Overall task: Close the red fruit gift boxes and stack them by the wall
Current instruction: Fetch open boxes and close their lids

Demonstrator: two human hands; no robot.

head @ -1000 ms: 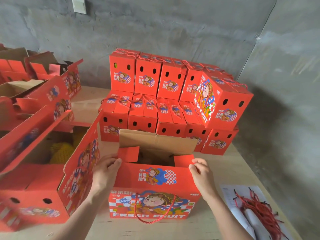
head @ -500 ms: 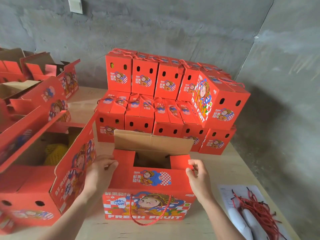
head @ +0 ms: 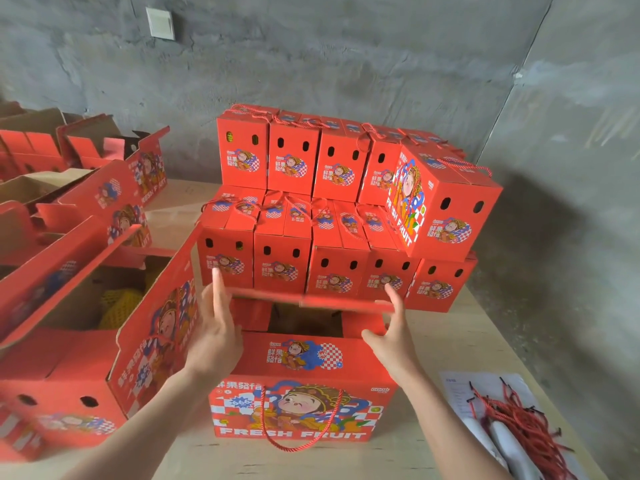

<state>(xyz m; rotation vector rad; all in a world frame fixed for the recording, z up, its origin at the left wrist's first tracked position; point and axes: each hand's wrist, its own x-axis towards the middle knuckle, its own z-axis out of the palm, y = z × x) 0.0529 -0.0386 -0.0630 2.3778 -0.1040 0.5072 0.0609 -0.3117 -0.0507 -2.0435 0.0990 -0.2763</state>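
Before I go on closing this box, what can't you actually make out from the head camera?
Head view only.
- Contents of the front gift box: dark, shaded by the back flap.
- Rear rows of the stacked boxes: hidden behind the front ones.
- Print on the paper sheet: too small.
- Ends of the red cords: cut off by the bottom edge.
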